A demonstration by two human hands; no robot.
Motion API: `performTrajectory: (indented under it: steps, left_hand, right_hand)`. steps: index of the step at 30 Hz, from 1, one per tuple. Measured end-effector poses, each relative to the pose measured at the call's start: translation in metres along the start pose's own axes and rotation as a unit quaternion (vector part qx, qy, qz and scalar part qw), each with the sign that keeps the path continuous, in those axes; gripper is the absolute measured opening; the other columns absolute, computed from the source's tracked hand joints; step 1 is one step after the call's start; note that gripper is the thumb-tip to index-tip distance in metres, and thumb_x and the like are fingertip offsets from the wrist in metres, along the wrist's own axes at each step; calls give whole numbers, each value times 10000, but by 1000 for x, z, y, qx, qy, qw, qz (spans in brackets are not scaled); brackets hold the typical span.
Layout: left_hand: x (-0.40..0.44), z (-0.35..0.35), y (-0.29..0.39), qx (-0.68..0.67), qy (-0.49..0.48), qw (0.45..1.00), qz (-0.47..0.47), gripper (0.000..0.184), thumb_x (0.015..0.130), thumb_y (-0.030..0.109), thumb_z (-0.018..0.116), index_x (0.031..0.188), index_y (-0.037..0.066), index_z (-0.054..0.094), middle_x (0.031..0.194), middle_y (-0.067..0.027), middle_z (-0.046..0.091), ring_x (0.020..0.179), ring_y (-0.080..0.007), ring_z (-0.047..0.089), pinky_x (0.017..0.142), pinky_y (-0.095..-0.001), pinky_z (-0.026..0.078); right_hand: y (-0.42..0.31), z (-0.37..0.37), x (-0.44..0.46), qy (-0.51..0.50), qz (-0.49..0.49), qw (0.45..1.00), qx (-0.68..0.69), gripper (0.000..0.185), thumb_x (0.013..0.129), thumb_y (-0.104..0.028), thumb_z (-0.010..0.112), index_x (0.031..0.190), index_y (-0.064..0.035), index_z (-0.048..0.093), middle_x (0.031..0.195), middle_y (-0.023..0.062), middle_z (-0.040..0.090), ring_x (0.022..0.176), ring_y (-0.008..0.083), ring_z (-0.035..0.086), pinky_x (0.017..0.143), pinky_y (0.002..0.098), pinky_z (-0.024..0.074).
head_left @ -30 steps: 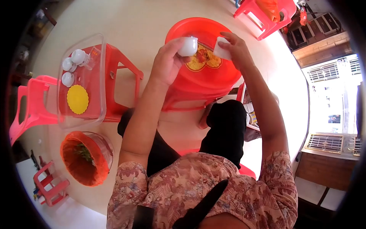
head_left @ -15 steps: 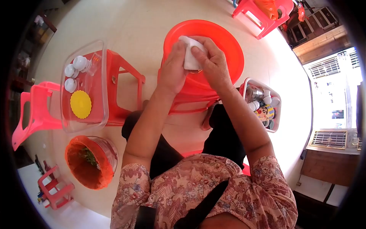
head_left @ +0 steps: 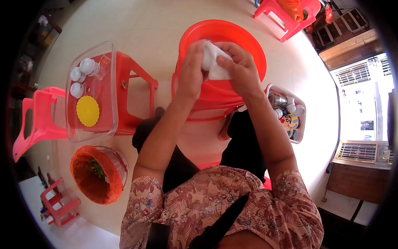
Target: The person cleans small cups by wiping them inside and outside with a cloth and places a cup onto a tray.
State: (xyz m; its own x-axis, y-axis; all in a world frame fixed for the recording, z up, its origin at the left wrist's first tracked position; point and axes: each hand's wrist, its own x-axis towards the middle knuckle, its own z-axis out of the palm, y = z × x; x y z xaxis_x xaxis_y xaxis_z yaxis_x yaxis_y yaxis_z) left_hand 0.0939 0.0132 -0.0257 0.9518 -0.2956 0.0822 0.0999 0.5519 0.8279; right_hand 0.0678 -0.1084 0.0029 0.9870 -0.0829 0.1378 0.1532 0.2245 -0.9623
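Both my hands are raised over a red plastic basin [head_left: 255, 45]. Between them is a white cloth [head_left: 219, 68]. My right hand [head_left: 240, 68] pinches the cloth, thumb on top and fingers behind. My left hand [head_left: 191, 70] is closed at the left side, around a smooth, rounded white thing [head_left: 206, 61] that looks like a small cup, partly covered by the cloth and fingers. The basin stands on a red stool [head_left: 207, 103] in front of my knees. What lies inside the basin is mostly hidden by my hands.
To the left, a clear plastic tray [head_left: 97, 135] on a red stool [head_left: 137, 79] holds several white cups [head_left: 76, 90] and a yellow scalloped disc [head_left: 88, 111]. Below stands an orange-lined bin [head_left: 81, 186] with greenery. A basket [head_left: 302, 133] of cups and jars sits at right.
The cloth has shifted from a compact upright bundle to a spread, tilted piece, showing a rounded white surface. My right hand has moved slightly right and down; my left hand has turned more upright.
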Motion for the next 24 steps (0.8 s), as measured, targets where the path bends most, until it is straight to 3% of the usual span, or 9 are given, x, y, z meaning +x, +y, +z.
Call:
performTrajectory:
  steps: [2,5,8,11,18,24]
  left_hand:
    - [1,4,-2,-39,33,999,-8,366,1012,357,331,1136,62,508,940,-29,551,776,-88,533,608,-232,463]
    - [-2,-6,-12,105,-8,994,27,322,1020,308,332,1143,58,493,993,-52,553,858,-124,552,704,-258,477]
    - [-2,-2,-21,233,-7,954,189,299,1028,272,314,1138,46,475,1000,-71,547,877,-133,539,750,-257,459]
    - [-3,3,-14,256,0,933,253,289,1030,264,313,1131,39,465,990,-76,547,853,-140,530,759,-260,446]
    - [4,-14,-14,162,-20,981,106,412,1028,344,268,1091,32,530,981,-52,556,892,-107,522,779,-243,442]
    - [0,-4,-18,51,-33,997,44,408,1024,331,294,1127,23,542,1020,-57,571,921,-118,539,818,-259,450]
  right_hand:
    - [-3,1,-4,2,20,1000,-8,189,837,-71,599,992,36,620,856,57,631,801,124,606,707,260,498]
    - [-3,-5,-2,14,52,997,-48,176,824,-72,622,968,28,622,872,59,631,802,122,604,706,260,497]
    - [0,-9,3,21,55,996,-64,156,822,-74,631,943,23,620,879,62,631,801,120,604,705,260,496]
    - [4,-10,3,19,50,998,-24,144,818,-64,635,932,21,613,868,57,629,800,119,603,713,258,493]
    - [6,-12,-14,-36,18,999,1,230,765,-2,668,980,5,587,921,55,624,858,119,591,749,257,491]
    - [12,-9,-13,30,-24,996,-75,282,716,-41,723,956,6,581,947,78,629,877,130,594,762,274,492]
